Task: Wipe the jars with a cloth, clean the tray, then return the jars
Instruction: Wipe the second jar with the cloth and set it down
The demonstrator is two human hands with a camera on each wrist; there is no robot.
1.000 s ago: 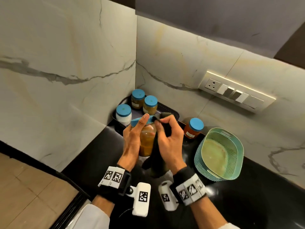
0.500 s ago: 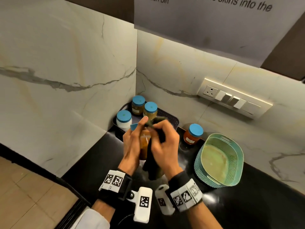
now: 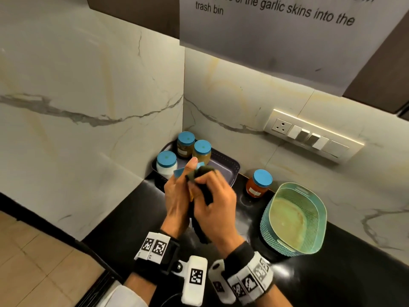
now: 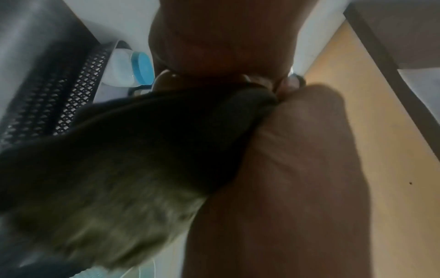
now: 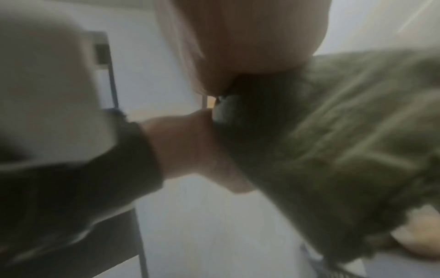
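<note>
Head view: we see the left hand (image 3: 177, 196) wrapped round a jar (image 3: 191, 193) with amber contents, lifted above the black desk (image 3: 137, 209) in front of the tray (image 3: 230, 167). Its blue lid (image 3: 178, 172) peeks out beside the raised thumb. The right hand (image 3: 215, 209) has its fingers curled on a dark cloth (image 3: 199, 173), bunched over the jar's top, with the tail hanging below the hands. Three blue-lidded jars sit in the tray: a white jar (image 3: 166, 165) at front left and two dark ones (image 3: 186, 144) behind. An orange jar (image 3: 259, 183) stands on the desk just beside a teal basket (image 3: 294, 218).

Left wrist view: dark and blurred. We see the cloth (image 4: 133, 150) across the frame, the mesh wall of the tray (image 4: 71, 90) and the white jar (image 4: 123, 69) behind it. How the fingers lie is not readable here.

Right wrist view: heavily motion-blurred. Only the cloth (image 5: 345, 141) and the left wrist (image 5: 190, 146) show; we cannot tell the fingers' closure from this view.

Risks, as we judge them: the jar is held in the air by one hand while the other rubs, so a hard twist could slip it onto the desk. The lid looks tilted or loose, so rubbing it could spill the contents. The hanging cloth tail could snag jars in the tray.
</note>
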